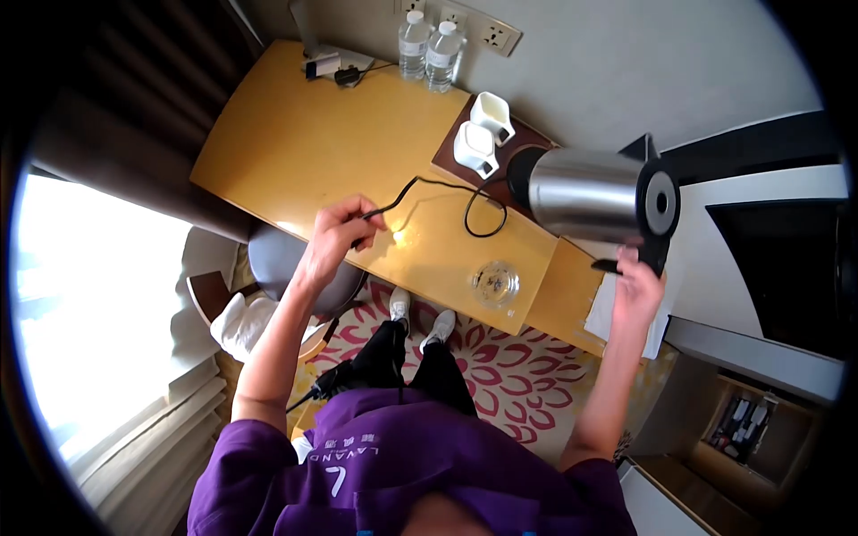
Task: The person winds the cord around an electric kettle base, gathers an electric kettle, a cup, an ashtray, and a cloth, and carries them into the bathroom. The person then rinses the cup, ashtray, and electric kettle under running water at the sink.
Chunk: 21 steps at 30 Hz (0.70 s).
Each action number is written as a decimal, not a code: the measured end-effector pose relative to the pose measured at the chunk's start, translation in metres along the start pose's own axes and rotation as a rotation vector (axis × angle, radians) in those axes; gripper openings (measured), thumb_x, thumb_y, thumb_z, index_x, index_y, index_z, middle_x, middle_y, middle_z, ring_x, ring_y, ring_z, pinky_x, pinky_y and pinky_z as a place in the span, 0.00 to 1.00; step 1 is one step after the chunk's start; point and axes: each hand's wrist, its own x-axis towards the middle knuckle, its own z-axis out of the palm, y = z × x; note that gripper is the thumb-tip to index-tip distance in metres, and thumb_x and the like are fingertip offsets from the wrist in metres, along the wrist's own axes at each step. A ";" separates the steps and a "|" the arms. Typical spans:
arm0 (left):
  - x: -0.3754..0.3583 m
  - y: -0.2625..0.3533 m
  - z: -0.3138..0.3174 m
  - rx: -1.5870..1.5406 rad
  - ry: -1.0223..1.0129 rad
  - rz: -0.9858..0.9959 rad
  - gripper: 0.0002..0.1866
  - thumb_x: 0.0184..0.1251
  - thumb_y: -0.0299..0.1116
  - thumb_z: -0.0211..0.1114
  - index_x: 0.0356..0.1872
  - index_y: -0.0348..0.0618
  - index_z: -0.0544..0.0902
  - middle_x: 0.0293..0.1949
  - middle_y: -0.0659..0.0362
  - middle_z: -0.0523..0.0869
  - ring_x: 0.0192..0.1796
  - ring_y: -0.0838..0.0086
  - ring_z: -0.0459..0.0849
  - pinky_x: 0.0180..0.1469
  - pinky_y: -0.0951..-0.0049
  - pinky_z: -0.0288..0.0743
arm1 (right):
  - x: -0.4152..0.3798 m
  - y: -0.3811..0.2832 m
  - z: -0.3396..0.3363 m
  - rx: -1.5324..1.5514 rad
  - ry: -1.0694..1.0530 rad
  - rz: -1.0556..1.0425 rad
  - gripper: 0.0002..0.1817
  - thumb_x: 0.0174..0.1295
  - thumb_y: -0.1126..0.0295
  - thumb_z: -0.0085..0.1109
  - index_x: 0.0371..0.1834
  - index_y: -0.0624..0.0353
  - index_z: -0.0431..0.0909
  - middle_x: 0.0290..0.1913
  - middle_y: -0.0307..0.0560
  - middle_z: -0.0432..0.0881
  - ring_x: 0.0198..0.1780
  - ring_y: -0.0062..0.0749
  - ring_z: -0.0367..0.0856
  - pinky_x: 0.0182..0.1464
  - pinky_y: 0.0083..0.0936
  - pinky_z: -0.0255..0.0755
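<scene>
My left hand (340, 234) is closed around one end of a black power cord (416, 179) above the desk's front edge. The cord loops across the desktop toward the base of a steel electric kettle (585, 192). My right hand (638, 281) grips the kettle by its black handle, over the right side of the desk. The kettle is tilted, with its lid end toward the right. Just left of its base, two white mugs (475, 147) stand on a dark brown tray (454, 134). A clear glass ashtray (495, 284) sits between my hands, nearer the front edge.
Two water bottles (427, 52) stand against the wall below the sockets (496, 36). A grey stool (295, 266) is at the desk's front left. White paper (604, 308) lies under my right hand. An open compartment (742, 420) with small items is at lower right.
</scene>
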 end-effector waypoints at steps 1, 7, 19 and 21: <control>0.005 0.009 0.009 -0.034 -0.027 0.029 0.06 0.60 0.18 0.59 0.36 0.32 0.82 0.29 0.59 0.82 0.27 0.81 0.73 0.31 0.79 0.65 | -0.027 -0.001 -0.008 -0.026 -0.025 0.048 0.24 0.44 0.86 0.58 0.50 0.72 0.82 0.41 0.47 0.85 0.36 0.29 0.82 0.38 0.22 0.75; 0.024 0.075 0.045 0.096 -0.127 0.109 0.06 0.63 0.21 0.59 0.36 0.31 0.84 0.32 0.59 0.84 0.28 0.83 0.73 0.31 0.80 0.65 | -0.101 0.069 0.003 0.037 -0.205 0.451 0.29 0.39 0.90 0.63 0.52 0.69 0.82 0.42 0.47 0.87 0.43 0.33 0.85 0.45 0.28 0.81; -0.019 0.112 0.126 0.225 -0.202 0.037 0.15 0.74 0.37 0.63 0.53 0.38 0.80 0.36 0.60 0.88 0.33 0.80 0.81 0.41 0.71 0.76 | -0.098 0.189 0.173 -0.086 -0.496 -0.241 0.18 0.59 0.66 0.73 0.48 0.61 0.78 0.38 0.42 0.83 0.39 0.24 0.78 0.44 0.28 0.73; -0.039 0.096 0.139 0.270 -0.169 0.040 0.16 0.73 0.41 0.60 0.52 0.42 0.78 0.33 0.60 0.88 0.35 0.72 0.86 0.55 0.49 0.71 | -0.038 0.203 0.139 -0.097 -1.127 0.331 0.26 0.65 0.62 0.69 0.62 0.58 0.71 0.57 0.49 0.76 0.57 0.29 0.73 0.60 0.32 0.68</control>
